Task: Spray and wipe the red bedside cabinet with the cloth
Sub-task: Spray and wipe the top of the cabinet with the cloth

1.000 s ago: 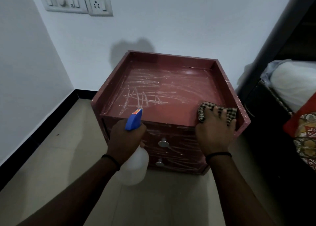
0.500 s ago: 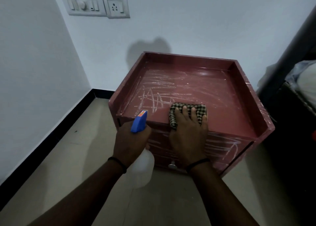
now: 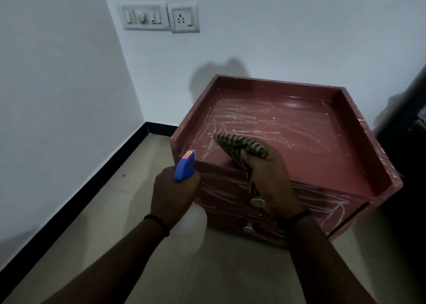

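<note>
Clutching the cloth (image 3: 239, 145), the right hand (image 3: 274, 179) is wiping the cabinet (image 3: 322, 147), streaks (image 3: 242, 117) lying beyond it, left hand (image 3: 173, 193) gripping the spray bottle (image 3: 184, 169).

- spray bottle (image 3: 184, 169): left hand (image 3: 171, 194) wraps the neck and hides the trigger. The pale body below the hand blurs into the floor (image 3: 92, 223), so the fill level is unreadable.
- orange label (image 3: 187, 154) on the sprayer head: print too small to read.
- cloth (image 3: 239, 146): motion-smeared, checks run into stripes. Can't tell if it touches the cabinet top.
- right hand (image 3: 274, 179): fingertips buried in the cloth.
- red cabinet (image 3: 311, 128): right forearm (image 3: 322, 257) covers part of the drawer fronts, and the upper knob (image 3: 257, 202) is partly behind the hand.
- dark furniture (image 3: 412, 124): cut by the right edge, too dark to identify.
- switch panel (image 3: 144, 15): markings too small.
- left forearm (image 3: 115, 269) and right forearm: cut off at the bottom edge.
</note>
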### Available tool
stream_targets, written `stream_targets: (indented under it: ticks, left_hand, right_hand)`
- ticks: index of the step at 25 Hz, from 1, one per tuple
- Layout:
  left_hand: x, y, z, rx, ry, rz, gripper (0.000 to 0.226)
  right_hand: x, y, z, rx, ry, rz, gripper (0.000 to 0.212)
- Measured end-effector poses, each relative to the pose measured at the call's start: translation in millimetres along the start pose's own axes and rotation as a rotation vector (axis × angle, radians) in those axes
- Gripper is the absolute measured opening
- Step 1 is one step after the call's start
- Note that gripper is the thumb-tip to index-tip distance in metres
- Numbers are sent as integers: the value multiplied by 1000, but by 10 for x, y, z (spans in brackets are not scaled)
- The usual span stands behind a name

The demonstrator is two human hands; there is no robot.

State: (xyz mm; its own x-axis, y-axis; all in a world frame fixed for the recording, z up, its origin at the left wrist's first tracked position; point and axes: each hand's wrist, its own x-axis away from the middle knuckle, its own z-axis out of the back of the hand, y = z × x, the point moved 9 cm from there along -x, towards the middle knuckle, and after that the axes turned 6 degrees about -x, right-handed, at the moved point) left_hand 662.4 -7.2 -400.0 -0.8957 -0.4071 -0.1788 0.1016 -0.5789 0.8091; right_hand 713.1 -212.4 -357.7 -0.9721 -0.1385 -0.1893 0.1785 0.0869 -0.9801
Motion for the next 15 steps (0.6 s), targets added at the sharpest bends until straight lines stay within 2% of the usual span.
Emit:
stream_targets:
  ticks: [2,5,7,10,15]
  left_hand:
    - [-25,-16,-22,-1,-6,-5,21]
    - [-38,-21,-60,-2,-9,-12,19]
    - [-56,-51,-96,-8,-20,-6,18]
    - [-61,-65,-119,8,-21,15,19]
    - [-52,-26,-166,26,-28,13,20]
  right_hand:
    - [15,-55,152,-211,137,-41,33]
    - [49,-186,254,-189,262,74,43]
    - [54,-237,280,-206,289,144,47]
    - [57,-293,347,-195,333,209,44]
    - [83,-333,416,-143,364,208,39]
